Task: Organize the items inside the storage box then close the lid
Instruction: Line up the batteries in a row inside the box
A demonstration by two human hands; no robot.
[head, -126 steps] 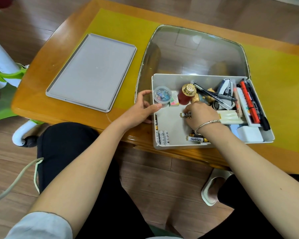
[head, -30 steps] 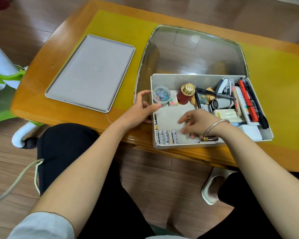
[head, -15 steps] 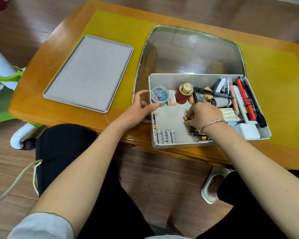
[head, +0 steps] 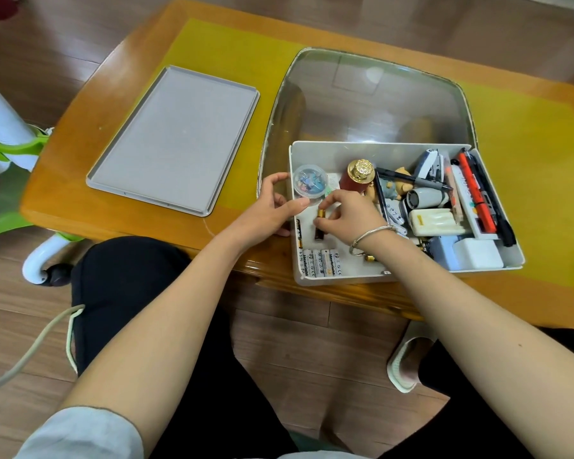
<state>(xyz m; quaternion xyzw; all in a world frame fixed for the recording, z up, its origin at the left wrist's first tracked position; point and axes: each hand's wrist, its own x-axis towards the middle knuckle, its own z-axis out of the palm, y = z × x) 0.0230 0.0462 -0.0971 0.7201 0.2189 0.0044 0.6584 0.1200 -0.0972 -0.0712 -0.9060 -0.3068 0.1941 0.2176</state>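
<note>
White storage box sits at the table's near edge; I see the right hand pinching a black-gold battery inside, its middle hidden by fingers. Left hand grips the box's left wall, the grey lid lies well apart.

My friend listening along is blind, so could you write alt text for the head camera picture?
A seated person's right hand pinches a black and gold battery inside an open white storage box of batteries, pens and desk clutter, while the left hand grips the box's left wall. The box sits at the near edge of a wooden table, with its grey lid lying flat to the left.
</note>
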